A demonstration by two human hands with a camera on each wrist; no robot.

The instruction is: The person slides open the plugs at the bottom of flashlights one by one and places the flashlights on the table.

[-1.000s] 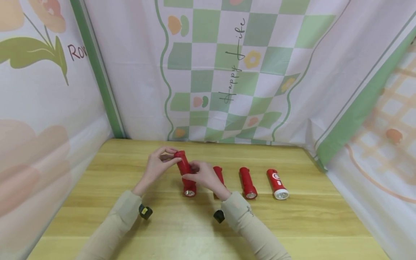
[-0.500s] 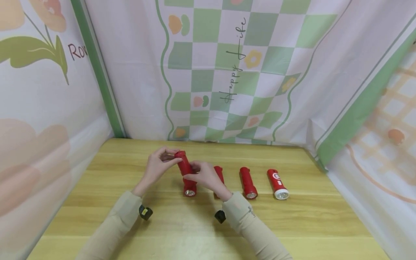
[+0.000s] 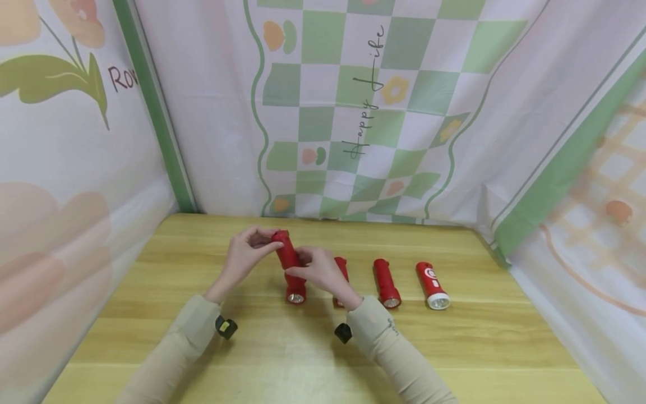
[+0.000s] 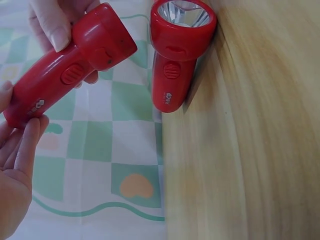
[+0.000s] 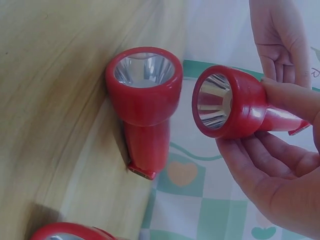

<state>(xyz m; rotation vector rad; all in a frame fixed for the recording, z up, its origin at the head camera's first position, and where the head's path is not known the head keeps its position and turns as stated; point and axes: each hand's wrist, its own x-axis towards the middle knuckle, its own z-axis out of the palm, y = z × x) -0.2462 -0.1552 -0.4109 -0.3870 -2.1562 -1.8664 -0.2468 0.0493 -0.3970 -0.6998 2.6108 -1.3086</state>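
A red flashlight (image 3: pixel 286 252) is held above the table between both hands. My left hand (image 3: pixel 244 255) pinches its tail end between thumb and fingers. Around the lamp end, my right hand (image 3: pixel 318 272) grips with thumb and fingers; in the right wrist view the held flashlight's reflector (image 5: pixel 215 101) shows between them. The left wrist view shows its ribbed switch (image 4: pixel 72 74) and a small white logo. Directly below lies a second red flashlight (image 3: pixel 296 294) on the table, lens toward me, its rear part hidden behind the held one in the head view.
To the right, a red flashlight (image 3: pixel 341 268) is partly covered by my right hand and wrist. Farther along the row lie another red flashlight (image 3: pixel 386 283) and a red one with a white rim (image 3: pixel 432 286). A patterned curtain (image 3: pixel 323 112) hangs behind the wooden table (image 3: pixel 282 359).
Both hands keep their hold on the flashlight, almost still. The whole head view has shifted very slightly; the flashlights on the table stay where they were.
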